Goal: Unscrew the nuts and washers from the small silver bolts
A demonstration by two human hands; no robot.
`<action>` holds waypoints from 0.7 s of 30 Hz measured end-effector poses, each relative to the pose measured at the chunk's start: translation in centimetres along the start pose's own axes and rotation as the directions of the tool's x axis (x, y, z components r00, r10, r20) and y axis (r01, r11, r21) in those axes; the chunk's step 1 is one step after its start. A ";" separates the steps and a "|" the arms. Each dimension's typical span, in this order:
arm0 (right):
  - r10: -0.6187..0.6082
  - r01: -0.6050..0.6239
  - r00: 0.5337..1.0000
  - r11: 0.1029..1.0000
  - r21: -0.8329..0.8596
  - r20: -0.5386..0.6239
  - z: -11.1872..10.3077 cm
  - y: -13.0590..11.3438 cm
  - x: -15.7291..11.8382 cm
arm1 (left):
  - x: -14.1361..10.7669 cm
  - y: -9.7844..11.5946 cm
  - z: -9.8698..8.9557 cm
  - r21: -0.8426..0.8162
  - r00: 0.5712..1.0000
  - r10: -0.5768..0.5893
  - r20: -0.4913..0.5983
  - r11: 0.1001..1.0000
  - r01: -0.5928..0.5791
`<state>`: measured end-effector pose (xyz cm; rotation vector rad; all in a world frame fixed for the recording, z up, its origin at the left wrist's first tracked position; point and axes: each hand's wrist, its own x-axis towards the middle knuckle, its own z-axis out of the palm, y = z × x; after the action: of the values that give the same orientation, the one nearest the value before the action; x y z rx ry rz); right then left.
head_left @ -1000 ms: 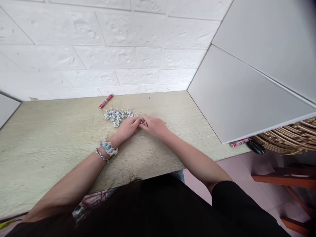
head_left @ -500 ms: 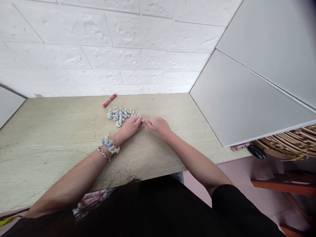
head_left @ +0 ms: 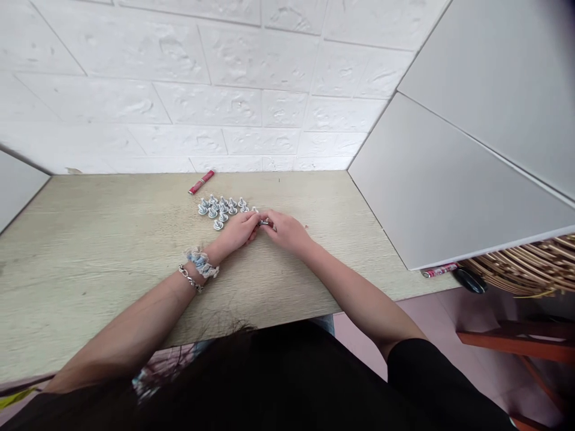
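Observation:
Both hands meet over the pale wooden tabletop, closed on a small metal bolt (head_left: 265, 223) between them. My left hand (head_left: 241, 230), with a scrunchie and chain bracelet at its wrist, wraps its fingers round the left end, which is hidden. My right hand (head_left: 287, 230) pinches the bolt's right part between thumb and fingers; a silvery length shows in the gap. Just beyond my left hand, several silvery bolts with washers (head_left: 223, 208) stand head down in a loose cluster. One bolt (head_left: 218, 225) stands closest to my left wrist.
A red tube-like stick (head_left: 201, 182) lies behind the bolts, near the white brick-patterned wall (head_left: 215, 108). A grey-white panel (head_left: 449, 179) bounds the right side. By its base are a patterned tube (head_left: 439, 270), a black rounded object (head_left: 469, 279) and a woven basket (head_left: 530, 257).
My right hand's fingers have opened up slightly round the bolt, so more of its metal shows. My left hand keeps its hold. The view has shifted slightly.

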<state>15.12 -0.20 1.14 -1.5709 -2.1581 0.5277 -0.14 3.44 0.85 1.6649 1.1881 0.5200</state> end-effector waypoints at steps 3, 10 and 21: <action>0.087 -0.087 0.996 0.995 -0.039 0.001 -0.5 -0.3 -0.1 | 0.0 0.2 0.1 0.054 1.000 0.004 -0.003 0.999 -0.004; 0.034 -0.034 0.999 0.999 -0.033 0.011 -0.4 -0.3 -0.2 | 0.0 0.4 0.0 0.018 1.000 0.001 0.002 1.000 -0.001; 0.019 -0.017 0.999 0.998 -0.055 0.029 -0.8 -0.1 -0.2 | -0.3 0.8 -0.1 0.009 1.000 -0.005 0.004 1.000 0.005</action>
<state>15.53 -0.37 1.85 -1.6224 -2.1999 0.5050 0.04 3.14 1.64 1.6690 1.1935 0.5089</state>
